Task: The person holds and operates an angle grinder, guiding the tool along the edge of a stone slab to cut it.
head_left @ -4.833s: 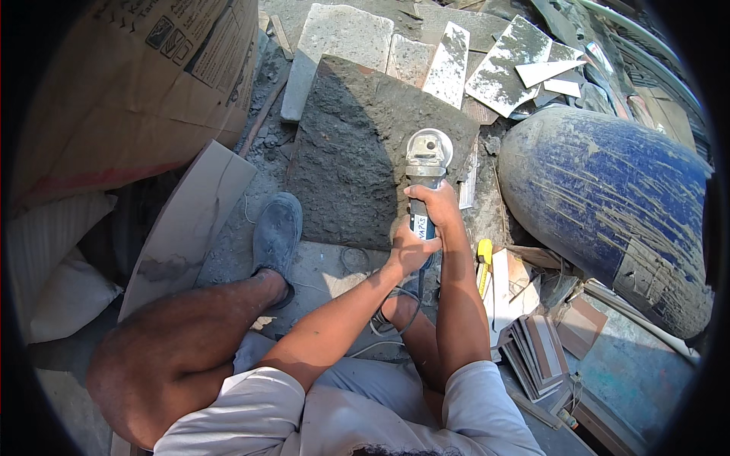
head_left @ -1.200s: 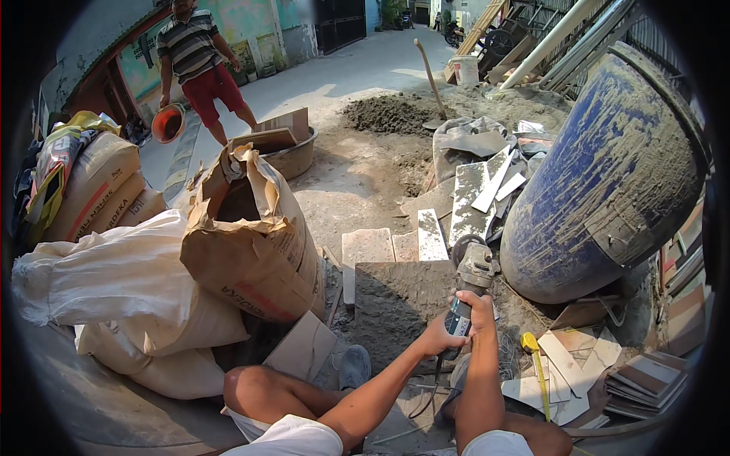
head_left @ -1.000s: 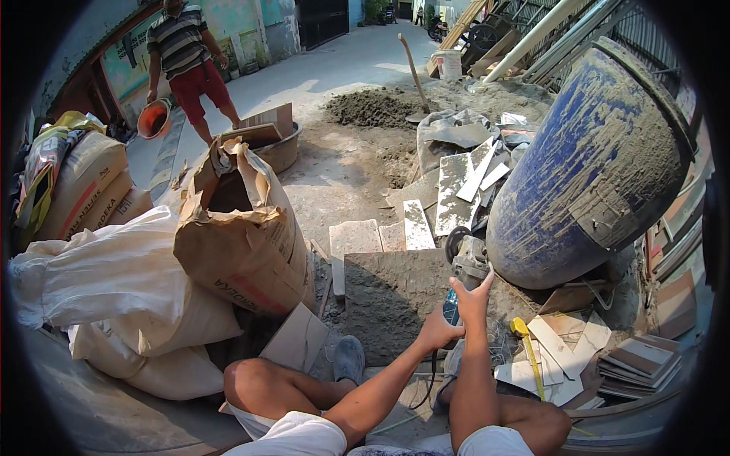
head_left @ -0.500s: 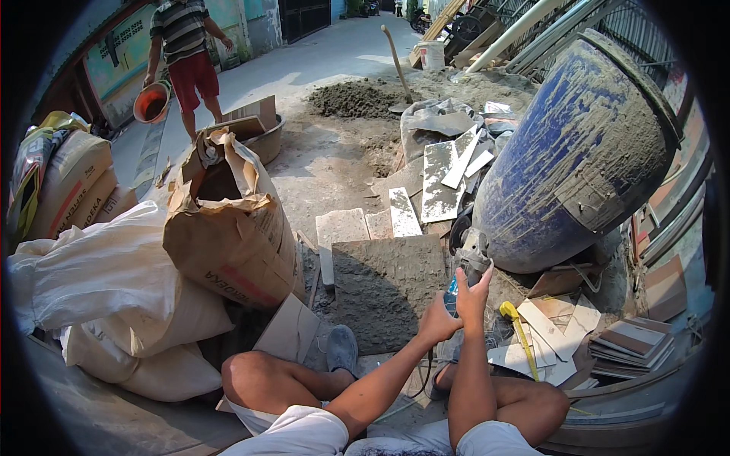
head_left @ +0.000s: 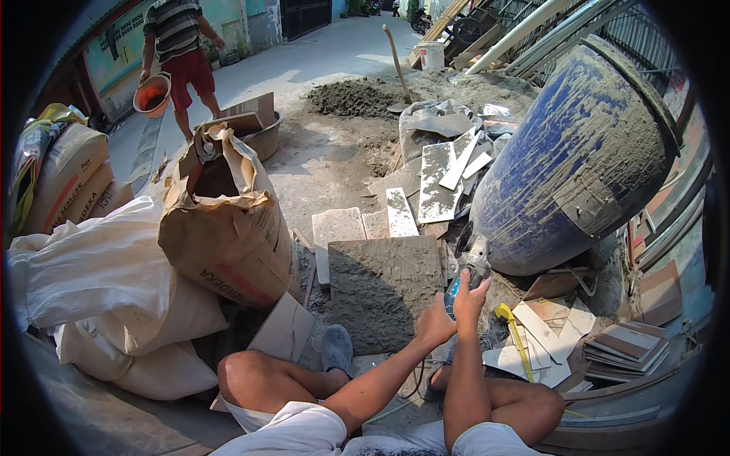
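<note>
At eleven o'clock, a co-worker point(head_left: 179, 57) holds an orange bucket point(head_left: 151, 97). At twelve lies the rough grey slab point(head_left: 378, 292). The left hand point(head_left: 436, 322) clasps the grinder point(head_left: 478, 257) low; the right hand point(head_left: 471, 300) has thumb and finger spread against it, firmness unclear. Seen over the slab earlier, the grinder now shows past its right edge, toward one o'clock, near the drum point(head_left: 559, 163), apparently off the slab.
</note>
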Demonstrator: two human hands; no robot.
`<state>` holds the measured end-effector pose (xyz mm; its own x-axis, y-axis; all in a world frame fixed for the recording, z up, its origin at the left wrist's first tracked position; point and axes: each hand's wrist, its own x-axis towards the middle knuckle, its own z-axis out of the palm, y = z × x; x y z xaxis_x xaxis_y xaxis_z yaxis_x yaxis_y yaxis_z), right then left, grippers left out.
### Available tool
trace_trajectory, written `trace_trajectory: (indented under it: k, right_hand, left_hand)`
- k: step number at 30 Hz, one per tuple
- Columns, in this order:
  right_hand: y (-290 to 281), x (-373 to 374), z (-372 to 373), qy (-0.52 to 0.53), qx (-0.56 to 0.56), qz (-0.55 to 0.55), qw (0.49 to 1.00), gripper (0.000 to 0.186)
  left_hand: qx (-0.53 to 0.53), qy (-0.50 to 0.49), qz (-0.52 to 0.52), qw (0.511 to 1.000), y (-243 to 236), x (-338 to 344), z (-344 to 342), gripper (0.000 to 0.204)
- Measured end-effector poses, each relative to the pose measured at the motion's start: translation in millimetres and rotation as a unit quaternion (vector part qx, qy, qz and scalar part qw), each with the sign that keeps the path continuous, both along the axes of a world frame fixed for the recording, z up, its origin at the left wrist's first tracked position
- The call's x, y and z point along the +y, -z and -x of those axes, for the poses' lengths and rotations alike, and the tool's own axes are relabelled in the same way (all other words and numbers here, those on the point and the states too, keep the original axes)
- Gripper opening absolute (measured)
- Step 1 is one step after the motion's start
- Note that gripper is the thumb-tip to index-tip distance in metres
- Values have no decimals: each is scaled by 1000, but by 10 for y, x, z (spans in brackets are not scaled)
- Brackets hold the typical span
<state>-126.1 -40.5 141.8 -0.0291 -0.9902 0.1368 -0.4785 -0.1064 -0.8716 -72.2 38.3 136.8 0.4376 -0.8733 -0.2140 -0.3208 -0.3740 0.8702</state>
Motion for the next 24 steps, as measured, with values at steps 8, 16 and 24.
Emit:
trace_trajectory:
  k: [8,16,24]
  right_hand:
    - [44,-37,21,55,20,-6,998,95]
    - [1,-27,-42,-26,42,1,999,88]
    - [9,34,-123,83,76,-86,990,87]
  left_hand:
    - [-8,5,14,1000,154,-29,69,62]
    - [42,-28,29,998,142,-54,16,65]
    - [-55,-9,13,998,270,-34,71,48]
